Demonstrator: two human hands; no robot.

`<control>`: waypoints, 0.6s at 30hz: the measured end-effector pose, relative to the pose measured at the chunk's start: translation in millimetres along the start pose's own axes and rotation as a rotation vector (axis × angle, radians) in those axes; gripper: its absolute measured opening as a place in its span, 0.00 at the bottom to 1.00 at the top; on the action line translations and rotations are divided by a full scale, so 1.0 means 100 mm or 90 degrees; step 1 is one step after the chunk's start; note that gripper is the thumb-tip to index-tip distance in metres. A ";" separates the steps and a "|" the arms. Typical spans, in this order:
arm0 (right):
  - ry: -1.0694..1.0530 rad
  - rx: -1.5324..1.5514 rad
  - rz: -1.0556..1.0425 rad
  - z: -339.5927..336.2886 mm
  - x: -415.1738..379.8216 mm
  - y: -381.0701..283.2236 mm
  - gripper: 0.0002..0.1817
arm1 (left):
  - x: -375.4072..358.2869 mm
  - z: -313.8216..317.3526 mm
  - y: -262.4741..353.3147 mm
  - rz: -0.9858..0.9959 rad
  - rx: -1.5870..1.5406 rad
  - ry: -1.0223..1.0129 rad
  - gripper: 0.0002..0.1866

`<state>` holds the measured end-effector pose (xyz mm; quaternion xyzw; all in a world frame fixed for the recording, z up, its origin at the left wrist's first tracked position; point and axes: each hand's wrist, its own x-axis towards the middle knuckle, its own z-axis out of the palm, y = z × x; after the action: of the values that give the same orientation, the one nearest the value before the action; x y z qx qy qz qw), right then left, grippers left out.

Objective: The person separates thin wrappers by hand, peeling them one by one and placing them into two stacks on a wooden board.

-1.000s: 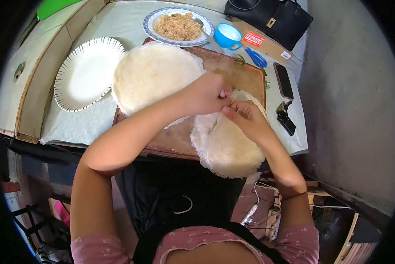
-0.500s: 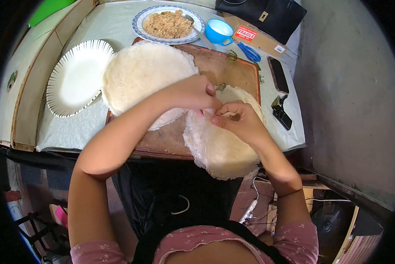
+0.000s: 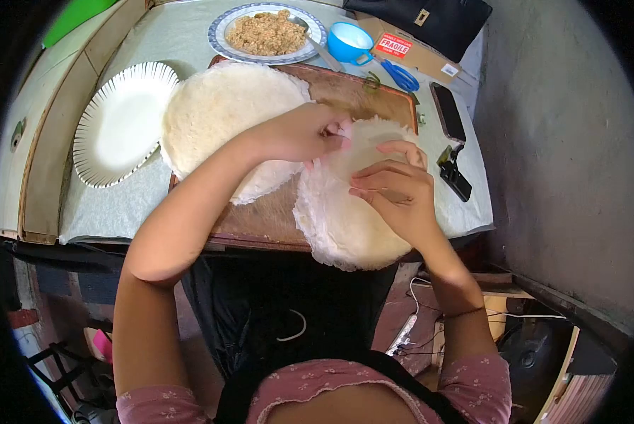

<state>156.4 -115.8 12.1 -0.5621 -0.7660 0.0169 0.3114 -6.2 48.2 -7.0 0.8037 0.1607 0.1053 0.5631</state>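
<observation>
A stack of thin, pale round spring roll wrappers (image 3: 349, 230) lies at the right of the brown wooden board (image 3: 260, 230), overhanging its front edge. My left hand (image 3: 315, 134) is closed on the left edge of the top wrapper, with its fingers bent. My right hand (image 3: 400, 187) is over the same stack, thumb and forefinger pinched on the thin sheet and the other fingers curled. A second pile of round wrappers (image 3: 225, 113) lies on the board at the left, partly hidden under my left forearm.
Behind the board are a plate (image 3: 216, 44) of minced filling with a spoon, a blue cup (image 3: 349, 46) and blue scissors (image 3: 400, 75). A white fluted plate (image 3: 122, 127) stands left; a phone (image 3: 448, 112) and a black clip-like object (image 3: 453, 174) lie right. A wall (image 3: 564, 162) borders the right side.
The top wrapper now spreads farther back over the right stack. My left hand has shifted slightly up and left; my right hand has moved a little right, away from it.
</observation>
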 end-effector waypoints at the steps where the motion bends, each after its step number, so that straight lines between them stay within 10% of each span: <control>1: 0.002 -0.020 -0.037 -0.01 0.00 0.00 0.07 | 0.01 -0.02 -0.02 -0.004 -0.003 -0.006 0.11; 18: -0.030 -0.090 -0.216 0.05 -0.12 0.13 0.09 | -0.04 -0.10 0.00 0.146 0.132 0.016 0.27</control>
<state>167.0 -119.4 -2.3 -0.4448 -0.8562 -0.0768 0.2512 -13.2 55.3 -3.7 0.8690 0.0853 0.1620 0.4596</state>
